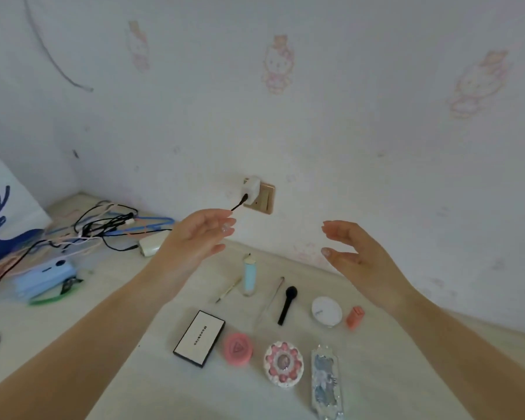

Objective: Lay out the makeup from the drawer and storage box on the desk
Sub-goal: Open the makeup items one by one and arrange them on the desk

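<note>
Makeup lies in rows on the pale desk (112, 322). The far row holds a thin pencil (228, 290), a light blue tube (249, 276), a slim wand (269, 301), a black brush (287, 304), a white round compact (326, 311) and a small coral box (355, 317). The near row holds a white black-edged palette (199, 338), a pink round case (238, 348), a flowery round compact (283, 363) and a silvery long case (325, 383). My left hand (199, 237) and my right hand (353, 253) hover above them, palms facing each other, fingers spread, holding nothing.
Tangled cables (103, 228) and a blue pouch (44, 278) lie at the desk's left. A white charger (251, 190) is plugged into a wall socket (262, 198) behind my hands. A white bag with a blue deer (0, 225) stands far left.
</note>
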`<state>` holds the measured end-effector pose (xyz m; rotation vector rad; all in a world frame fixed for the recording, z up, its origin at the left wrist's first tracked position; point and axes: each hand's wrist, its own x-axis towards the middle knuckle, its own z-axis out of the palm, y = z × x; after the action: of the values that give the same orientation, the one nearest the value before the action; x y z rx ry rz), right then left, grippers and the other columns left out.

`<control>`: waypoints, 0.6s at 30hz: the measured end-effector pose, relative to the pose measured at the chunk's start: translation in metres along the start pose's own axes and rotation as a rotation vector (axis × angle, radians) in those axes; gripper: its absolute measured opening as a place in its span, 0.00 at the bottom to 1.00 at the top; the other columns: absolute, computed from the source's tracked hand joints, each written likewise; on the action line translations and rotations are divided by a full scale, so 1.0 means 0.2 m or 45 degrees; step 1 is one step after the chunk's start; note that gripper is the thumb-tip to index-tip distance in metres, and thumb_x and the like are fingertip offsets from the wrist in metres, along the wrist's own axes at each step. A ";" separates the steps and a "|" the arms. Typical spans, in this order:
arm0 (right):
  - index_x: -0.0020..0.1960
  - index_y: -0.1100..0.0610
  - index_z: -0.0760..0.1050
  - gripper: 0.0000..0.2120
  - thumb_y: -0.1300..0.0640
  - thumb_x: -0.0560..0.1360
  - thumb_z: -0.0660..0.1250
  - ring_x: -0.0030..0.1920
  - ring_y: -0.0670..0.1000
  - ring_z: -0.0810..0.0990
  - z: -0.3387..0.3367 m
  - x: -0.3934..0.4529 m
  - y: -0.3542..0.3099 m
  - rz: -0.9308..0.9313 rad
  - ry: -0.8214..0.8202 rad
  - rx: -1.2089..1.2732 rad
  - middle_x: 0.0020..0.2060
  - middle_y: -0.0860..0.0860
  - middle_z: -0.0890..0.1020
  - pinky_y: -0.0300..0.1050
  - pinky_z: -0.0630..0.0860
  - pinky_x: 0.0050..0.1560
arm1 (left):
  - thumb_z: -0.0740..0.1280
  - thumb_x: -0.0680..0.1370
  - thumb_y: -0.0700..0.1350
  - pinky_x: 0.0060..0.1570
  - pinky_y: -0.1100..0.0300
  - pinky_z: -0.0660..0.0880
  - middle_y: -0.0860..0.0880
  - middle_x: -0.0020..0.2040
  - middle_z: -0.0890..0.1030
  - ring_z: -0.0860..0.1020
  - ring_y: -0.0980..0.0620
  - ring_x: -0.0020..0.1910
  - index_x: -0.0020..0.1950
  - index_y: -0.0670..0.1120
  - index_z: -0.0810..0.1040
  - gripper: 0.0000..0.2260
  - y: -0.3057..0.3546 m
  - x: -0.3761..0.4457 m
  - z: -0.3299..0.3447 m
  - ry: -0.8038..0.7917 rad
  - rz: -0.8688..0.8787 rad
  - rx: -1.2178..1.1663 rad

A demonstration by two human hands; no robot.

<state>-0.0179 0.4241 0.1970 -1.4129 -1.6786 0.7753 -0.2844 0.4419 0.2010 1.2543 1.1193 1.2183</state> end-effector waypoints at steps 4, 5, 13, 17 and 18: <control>0.62 0.43 0.69 0.17 0.57 0.76 0.66 0.59 0.32 0.72 0.26 0.07 0.03 0.122 0.053 0.012 0.57 0.34 0.74 0.27 0.72 0.51 | 0.66 0.68 0.47 0.60 0.53 0.73 0.52 0.53 0.83 0.80 0.55 0.55 0.52 0.52 0.79 0.12 -0.11 0.10 -0.17 -0.111 -0.085 0.052; 0.62 0.44 0.69 0.17 0.57 0.76 0.67 0.59 0.31 0.71 0.30 0.08 0.04 0.142 0.064 0.017 0.57 0.35 0.74 0.28 0.72 0.53 | 0.66 0.68 0.47 0.60 0.52 0.73 0.51 0.53 0.83 0.80 0.54 0.56 0.52 0.51 0.79 0.12 -0.14 0.13 -0.19 -0.138 -0.108 0.061; 0.61 0.44 0.70 0.17 0.56 0.75 0.68 0.58 0.35 0.74 0.47 0.04 0.14 0.351 0.145 -0.016 0.58 0.39 0.76 0.39 0.73 0.61 | 0.69 0.73 0.42 0.60 0.52 0.74 0.50 0.54 0.83 0.78 0.49 0.59 0.51 0.51 0.78 0.08 -0.32 0.28 -0.21 -0.329 -0.269 0.108; 0.60 0.43 0.69 0.16 0.56 0.75 0.67 0.59 0.39 0.75 0.52 0.03 0.20 0.421 0.148 -0.001 0.57 0.39 0.76 0.30 0.74 0.52 | 0.65 0.78 0.37 0.60 0.52 0.73 0.46 0.55 0.82 0.79 0.49 0.57 0.52 0.49 0.77 0.08 -0.40 0.32 -0.18 -0.339 -0.317 0.111; 0.59 0.42 0.69 0.16 0.56 0.75 0.67 0.58 0.39 0.76 0.54 0.03 0.23 0.452 0.148 0.004 0.57 0.38 0.75 0.28 0.74 0.50 | 0.64 0.78 0.37 0.60 0.53 0.73 0.45 0.55 0.82 0.79 0.49 0.56 0.52 0.48 0.77 0.08 -0.44 0.33 -0.17 -0.352 -0.338 0.122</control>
<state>-0.0891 0.4429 0.1045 -1.7456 -1.3546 0.8683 -0.3119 0.5146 0.1161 1.2563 1.1068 0.7757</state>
